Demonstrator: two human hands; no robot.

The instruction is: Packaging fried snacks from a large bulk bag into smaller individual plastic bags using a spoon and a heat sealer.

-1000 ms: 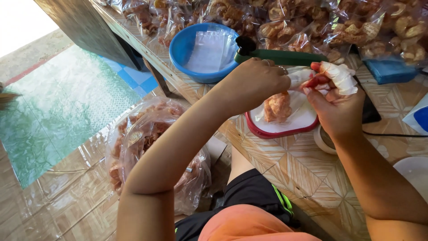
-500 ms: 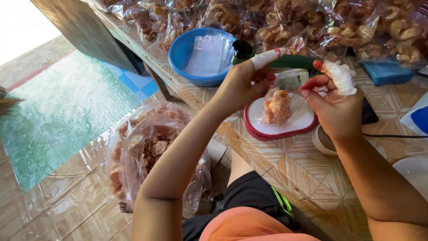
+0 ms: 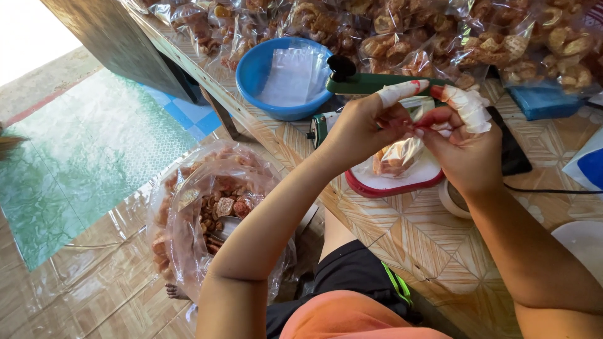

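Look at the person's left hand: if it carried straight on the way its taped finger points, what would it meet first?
Probably the right hand's taped fingers; the left hand points right toward them, though depth is unclear.

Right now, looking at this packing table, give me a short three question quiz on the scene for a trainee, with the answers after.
1. True or false: both hands pinch the top of the small clear bag of snacks.
2. What colour is the bowl that holds the empty clear bags? A red, B blue, C white.
3. Fill in: the small bag hangs just above the white tray with the ___ rim.

Key: 1 true. 2 B. 3 red.
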